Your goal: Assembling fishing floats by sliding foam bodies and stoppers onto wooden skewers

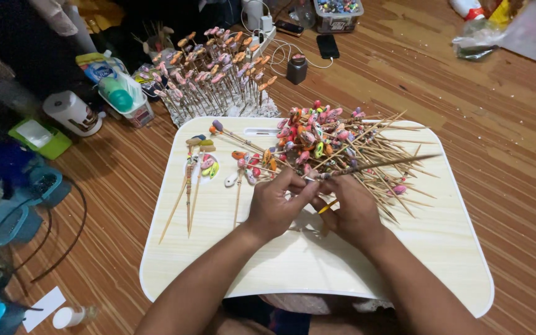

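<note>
**Lap tray and floor: hands at a skewer**

Nearest the camera, both forearms reach over the near edge of a pale wood-grain tray with rounded corners. The tray rests over the person's lap, on a brown plank floor.

At tray centre the left hand and right hand meet. The left fingers pinch the bead end of a dark skewer, which runs out toward the right edge. The right fingers are curled around a thin yellow stick; how firmly cannot be told.

Just beyond the hands, a pile of bamboo skewers with coloured tips covers the far right part of the tray. A few single skewers lie toward the left edge.

Past the far edge, a block holds many tipped skewers upright. Beyond it lie a phone, a white cable and a clear box of small pieces.

Off the left edge, the floor carries a white roll, a green pad and blue items.
</note>
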